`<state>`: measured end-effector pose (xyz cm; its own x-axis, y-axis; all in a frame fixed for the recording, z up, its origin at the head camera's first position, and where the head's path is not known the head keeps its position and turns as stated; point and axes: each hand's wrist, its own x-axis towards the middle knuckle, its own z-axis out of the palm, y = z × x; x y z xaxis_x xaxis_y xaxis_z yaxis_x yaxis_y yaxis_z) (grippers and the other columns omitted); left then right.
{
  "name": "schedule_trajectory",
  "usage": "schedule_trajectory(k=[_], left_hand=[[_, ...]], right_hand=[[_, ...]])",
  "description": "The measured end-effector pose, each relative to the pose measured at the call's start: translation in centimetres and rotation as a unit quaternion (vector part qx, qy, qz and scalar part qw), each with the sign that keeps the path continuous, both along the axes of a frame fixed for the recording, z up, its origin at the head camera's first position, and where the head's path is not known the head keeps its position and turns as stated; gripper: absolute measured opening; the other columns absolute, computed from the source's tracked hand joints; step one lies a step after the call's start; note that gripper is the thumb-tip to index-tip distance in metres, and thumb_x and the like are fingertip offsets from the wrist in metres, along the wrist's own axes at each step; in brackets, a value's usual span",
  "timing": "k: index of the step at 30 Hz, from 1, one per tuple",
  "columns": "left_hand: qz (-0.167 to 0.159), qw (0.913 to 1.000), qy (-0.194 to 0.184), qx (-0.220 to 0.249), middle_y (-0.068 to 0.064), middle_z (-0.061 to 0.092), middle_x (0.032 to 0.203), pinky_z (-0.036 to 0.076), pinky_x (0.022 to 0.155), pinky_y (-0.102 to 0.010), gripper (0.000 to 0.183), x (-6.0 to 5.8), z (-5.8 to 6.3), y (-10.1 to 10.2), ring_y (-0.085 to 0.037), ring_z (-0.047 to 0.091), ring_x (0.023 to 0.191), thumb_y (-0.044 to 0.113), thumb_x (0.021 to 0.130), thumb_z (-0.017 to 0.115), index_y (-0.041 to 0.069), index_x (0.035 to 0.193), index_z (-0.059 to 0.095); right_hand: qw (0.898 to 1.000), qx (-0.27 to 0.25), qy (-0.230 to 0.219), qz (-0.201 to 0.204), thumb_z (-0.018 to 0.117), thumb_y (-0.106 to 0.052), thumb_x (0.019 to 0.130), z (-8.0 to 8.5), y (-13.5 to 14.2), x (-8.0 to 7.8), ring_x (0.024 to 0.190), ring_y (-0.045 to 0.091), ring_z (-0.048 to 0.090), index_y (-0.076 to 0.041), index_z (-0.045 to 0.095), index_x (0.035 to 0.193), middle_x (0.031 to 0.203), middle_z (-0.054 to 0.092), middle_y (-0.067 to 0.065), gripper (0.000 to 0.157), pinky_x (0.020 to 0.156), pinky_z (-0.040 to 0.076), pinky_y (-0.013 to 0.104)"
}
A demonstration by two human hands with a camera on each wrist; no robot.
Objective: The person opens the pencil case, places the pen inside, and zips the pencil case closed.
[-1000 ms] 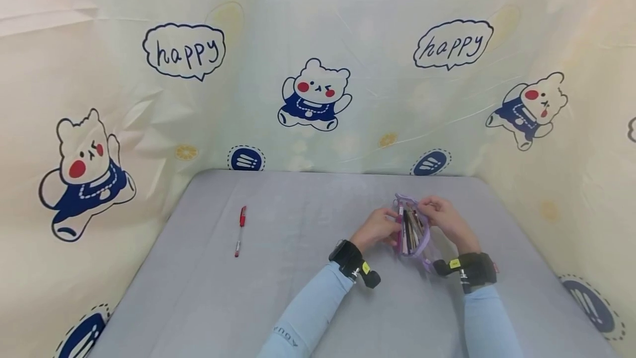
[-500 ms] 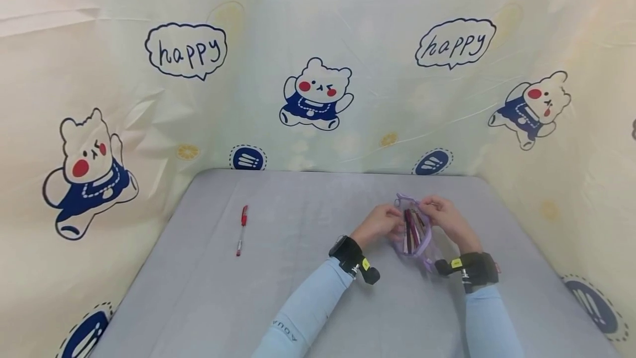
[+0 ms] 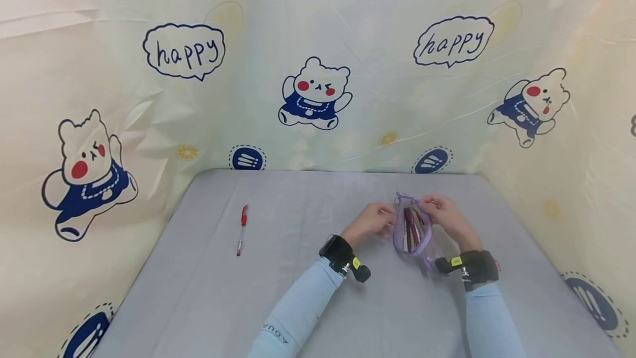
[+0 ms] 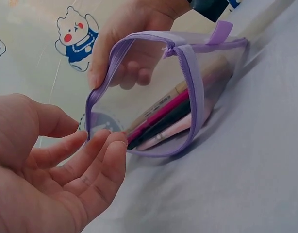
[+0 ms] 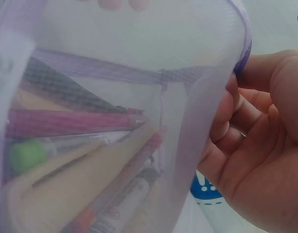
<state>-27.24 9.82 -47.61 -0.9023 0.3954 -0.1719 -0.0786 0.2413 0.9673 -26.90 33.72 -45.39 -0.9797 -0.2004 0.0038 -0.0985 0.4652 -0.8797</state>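
A see-through purple-edged mesh pencil case (image 3: 424, 245) lies on the right half of the table with its mouth open. Several pens and pencils (image 3: 412, 228) are inside it; in the left wrist view a pink pen (image 4: 163, 114) and darker ones show through the opening. My right hand (image 3: 447, 220) pinches the far right rim of the case between thumb and fingers, plainer in the right wrist view. At the opposite rim is my left hand (image 3: 370, 222), with thumb and fingertip meeting on the purple edge in the left wrist view. A red-capped pen (image 3: 242, 230) lies apart on the left.
The grey table (image 3: 308, 286) has a patterned curtain (image 3: 377, 26) behind it and at both sides. A black camera strap (image 3: 338, 253) sits on the left wrist, and another strap (image 3: 479, 268) on the right one.
My left hand has drawn back leftward from over the case's mouth to its left rim, uncovering the pens inside. The right hand keeps its hold almost unmoved. The red-capped pen lies still.
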Motion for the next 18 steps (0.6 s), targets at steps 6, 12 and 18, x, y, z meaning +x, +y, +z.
schedule_trajectory(k=[6, 12, 18], left_hand=[[-0.013, 0.9999, 0.004, 0.005, -0.008, 0.07, 0.098, 0.059, 0.069, -0.034, 0.026, -0.3, 0.1, -1.8, -0.019, 0.07, 0.082, 0.019, 0.098, 0.056, 0.006, 0.12, 0.061], [-0.011, 0.9998, 0.011, -0.008, -0.01, 0.069, 0.099, 0.059, 0.07, -0.034, 0.025, -0.7, 0.1, -3.7, -0.021, 0.07, 0.083, 0.018, 0.098, 0.055, 0.005, 0.12, 0.059], [-0.012, 0.9978, 0.039, -0.053, -0.009, 0.07, 0.1, 0.058, 0.068, -0.031, 0.026, -0.8, 0.4, -5.5, -0.02, 0.071, 0.084, 0.02, 0.099, 0.054, 0.006, 0.121, 0.058]], right_hand=[[1.0, 0.001, -0.004, 0.002, 0.053, -0.019, 0.101, 0.1, 0.0, 0.1, 0.08, 0.009, 0.059, 0.008, 0.056, 0.114, 0.105, 0.059, 0.025, 0.03, 0.072, 0.053, 0.027], [1.0, 0.009, 0.008, 0.001, 0.054, -0.027, 0.101, -0.7, 0.5, -0.4, 0.081, 0.009, 0.058, 0.004, 0.057, 0.113, 0.096, 0.061, 0.007, 0.033, 0.073, 0.054, 0.028], [1.0, 0.016, 0.015, 0.006, 0.054, -0.029, 0.101, -0.9, 0.5, -0.4, 0.082, 0.01, 0.058, 0.003, 0.057, 0.112, 0.093, 0.06, 0.003, 0.034, 0.074, 0.053, 0.029]])
